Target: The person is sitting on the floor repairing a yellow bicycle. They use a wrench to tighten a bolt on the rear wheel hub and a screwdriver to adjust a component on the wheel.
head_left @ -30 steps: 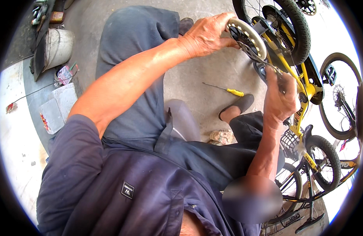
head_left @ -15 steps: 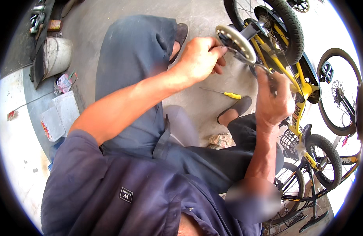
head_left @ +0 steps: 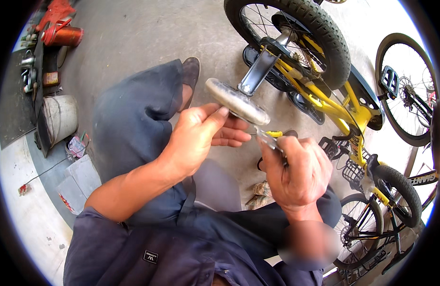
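A small grey-white training wheel [head_left: 238, 104] sits at the end of a black metal bracket [head_left: 259, 71], which is joined to a yellow child's bicycle [head_left: 324, 107] near its rear wheel [head_left: 320, 40]. My left hand [head_left: 193, 136] grips the training wheel's near side between thumb and forefinger, the other fingers stretched out below. In my right hand [head_left: 298, 174] is a silver pair of pliers [head_left: 270, 139], its tip touching or just beside the wheel's lower right edge. My fist hides most of the handles. A screwdriver with a yellow handle [head_left: 274, 134] lies on the floor behind the pliers.
More bicycles crowd the right, with a large wheel [head_left: 379, 86] and a smaller tyre [head_left: 408, 195]. At left stand a grey-white bucket [head_left: 61, 114], an orange-red can [head_left: 67, 36] and flat grey boxes [head_left: 79, 183]. My knee [head_left: 134, 105] is beside the left forearm.
Both hands have come lower and to the left in the picture. The training wheel has turned more edge-on. My view has shifted, so the bicycle stands further left.
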Tool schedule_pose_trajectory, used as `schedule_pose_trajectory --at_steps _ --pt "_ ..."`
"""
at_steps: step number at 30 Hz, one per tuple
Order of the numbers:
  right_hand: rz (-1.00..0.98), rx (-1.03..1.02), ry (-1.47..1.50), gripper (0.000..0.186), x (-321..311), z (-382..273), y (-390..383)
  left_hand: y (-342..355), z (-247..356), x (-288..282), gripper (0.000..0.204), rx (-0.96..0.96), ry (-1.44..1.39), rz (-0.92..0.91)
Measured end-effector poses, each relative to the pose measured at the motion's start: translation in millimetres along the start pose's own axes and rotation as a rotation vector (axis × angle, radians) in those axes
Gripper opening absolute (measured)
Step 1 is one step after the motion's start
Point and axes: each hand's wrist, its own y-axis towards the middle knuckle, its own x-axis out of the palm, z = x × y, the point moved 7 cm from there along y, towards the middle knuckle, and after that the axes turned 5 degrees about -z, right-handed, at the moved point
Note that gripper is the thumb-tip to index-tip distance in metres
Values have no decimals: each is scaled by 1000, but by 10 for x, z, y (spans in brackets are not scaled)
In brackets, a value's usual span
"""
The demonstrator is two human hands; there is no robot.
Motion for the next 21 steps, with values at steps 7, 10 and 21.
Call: schedule_pose_trajectory --at_steps 7,10,21 --pt "-15 -7 85 35 -21 -85 125 22 -95 5 32 -2 -143 32" --pt "-53 -13 85 36 -13 -126 196 45 -102 -21 34 -19 -136 -29" --pt "-10 82 172 34 -155 11 31 48 -84 -5 33 -10 -141 -26"
